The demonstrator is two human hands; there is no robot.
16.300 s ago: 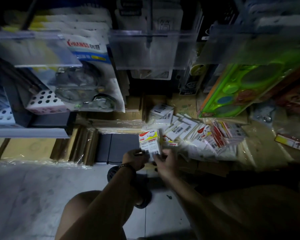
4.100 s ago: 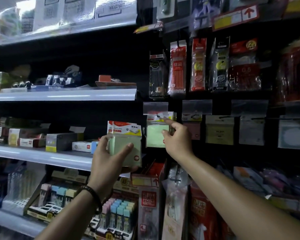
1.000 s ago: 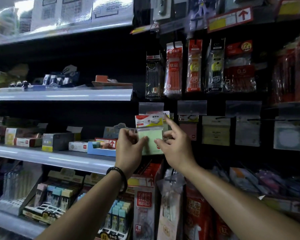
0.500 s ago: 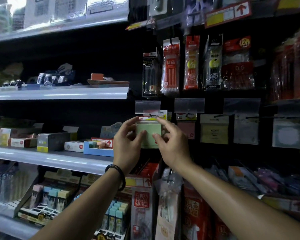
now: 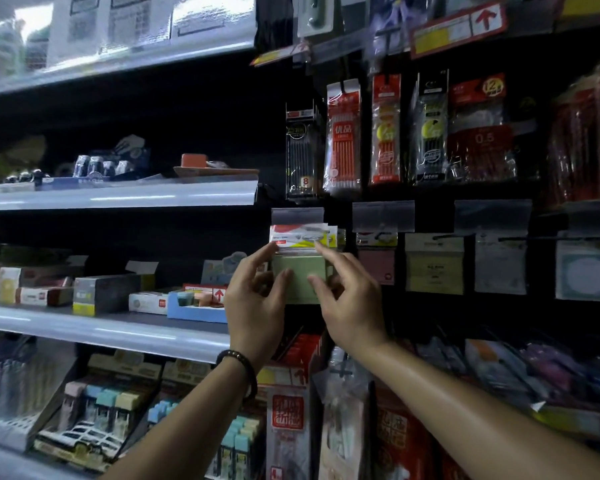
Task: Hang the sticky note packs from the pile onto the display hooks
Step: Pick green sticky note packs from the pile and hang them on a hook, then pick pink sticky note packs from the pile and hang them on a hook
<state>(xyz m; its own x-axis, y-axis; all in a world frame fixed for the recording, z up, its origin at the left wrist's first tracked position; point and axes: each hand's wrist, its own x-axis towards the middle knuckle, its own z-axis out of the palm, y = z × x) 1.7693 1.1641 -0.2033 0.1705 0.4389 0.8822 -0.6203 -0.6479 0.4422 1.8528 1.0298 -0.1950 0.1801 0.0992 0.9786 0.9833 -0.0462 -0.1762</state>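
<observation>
Both forearms reach up from the bottom edge twd the display; a bead bracelet (image 5: 238, 370) sits on the left wrist. Left hand (image 5: 257, 306) is at the left side of a green pack (image 5: 300, 277), thumb tip touching the pack face, index finger stretched up by the header card (image 5: 302, 235), other fingers spread loose. Right hand (image 5: 352, 304) mirrors it on the right side: thumb on the pack face, index finger pointing up to the card's lower edge, remaining fingers curled partway. Neither hand wraps the pack; contact looks like fingertips only, and whether they actually pinch it I can't tell.

The pack hangs w/ its card just under a clear label holder (image 5: 298, 216), in front of more packs on the same hook. Hook itself is too dim to make out. To its right hang a pink pack (image 5: 376, 266) and a yellow pack (image 5: 433, 271), each below its own holder. Above them hang pen refill packs (image 5: 343, 136). Left of the hands, grey shelves (image 5: 101, 329) carry small boxes.
</observation>
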